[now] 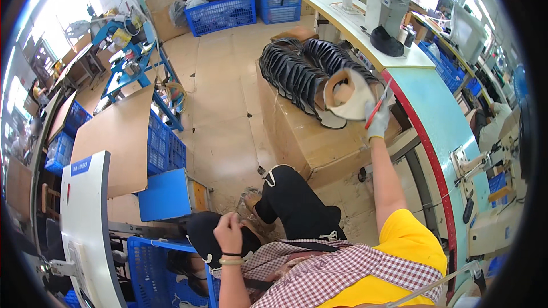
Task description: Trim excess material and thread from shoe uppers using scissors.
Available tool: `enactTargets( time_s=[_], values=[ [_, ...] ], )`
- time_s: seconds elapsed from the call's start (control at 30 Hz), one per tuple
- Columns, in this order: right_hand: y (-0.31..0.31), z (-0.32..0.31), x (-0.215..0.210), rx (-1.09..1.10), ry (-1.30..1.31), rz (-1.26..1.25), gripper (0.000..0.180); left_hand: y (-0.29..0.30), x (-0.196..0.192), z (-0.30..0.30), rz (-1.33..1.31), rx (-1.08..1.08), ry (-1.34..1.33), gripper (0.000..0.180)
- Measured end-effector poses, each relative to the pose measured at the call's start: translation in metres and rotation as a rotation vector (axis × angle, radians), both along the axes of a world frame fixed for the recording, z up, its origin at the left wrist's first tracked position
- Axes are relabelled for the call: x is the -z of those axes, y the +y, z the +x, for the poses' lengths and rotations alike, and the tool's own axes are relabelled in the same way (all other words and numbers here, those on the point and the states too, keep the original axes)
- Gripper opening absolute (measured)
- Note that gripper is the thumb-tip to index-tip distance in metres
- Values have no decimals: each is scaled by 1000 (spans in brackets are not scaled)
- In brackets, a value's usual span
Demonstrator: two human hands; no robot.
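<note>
The cream-white, ring-shaped flat piece [355,109] lies just left of the nearer, grey-gloved right hand [379,121], whose fingers grip red-handled metal scissors [374,114].

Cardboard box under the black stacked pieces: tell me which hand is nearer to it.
Right. The right hand, gripping a red-handled tool, is above the right side of the cardboard box; the left hand is farther away, by the left knee.

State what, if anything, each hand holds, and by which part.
The gloved right hand holds red-handled metal scissors by the handle and seems to grip a cream, curved piece by its edge; the left hand shows nothing held.
</note>
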State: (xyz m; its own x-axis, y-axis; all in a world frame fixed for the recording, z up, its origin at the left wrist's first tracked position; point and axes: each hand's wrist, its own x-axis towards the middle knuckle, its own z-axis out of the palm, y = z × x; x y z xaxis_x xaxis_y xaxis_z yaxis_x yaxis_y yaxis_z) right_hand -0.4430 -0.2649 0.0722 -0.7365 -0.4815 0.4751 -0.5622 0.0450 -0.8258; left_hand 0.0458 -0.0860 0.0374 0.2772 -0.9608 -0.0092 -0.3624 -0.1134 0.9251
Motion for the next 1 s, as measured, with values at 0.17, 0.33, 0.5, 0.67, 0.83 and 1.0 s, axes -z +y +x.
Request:
enactTargets(
  time_s=[0.17,0.33,0.5,0.67,0.83,1.0],
  values=[
    [-5,-26,101,126,51,372,35,19,6,75,-329,-356,-352,12],
    [-38,-3,93,-85,452,533,32,98,53,177,-19,-578,-496,20],
    [-62,-1,112,-529,363,270,11,180,136,238,768,-489,-613,32],
    [-97,-73,95,-367,180,507,33,229,202,270,1073,-182,-455,61],
    [-18,-99,66,-20,525,777,53,199,223,254,833,-517,-465,53],
    [30,-101,15,153,659,605,67,141,231,259,343,-367,-912,32]
  ],
)
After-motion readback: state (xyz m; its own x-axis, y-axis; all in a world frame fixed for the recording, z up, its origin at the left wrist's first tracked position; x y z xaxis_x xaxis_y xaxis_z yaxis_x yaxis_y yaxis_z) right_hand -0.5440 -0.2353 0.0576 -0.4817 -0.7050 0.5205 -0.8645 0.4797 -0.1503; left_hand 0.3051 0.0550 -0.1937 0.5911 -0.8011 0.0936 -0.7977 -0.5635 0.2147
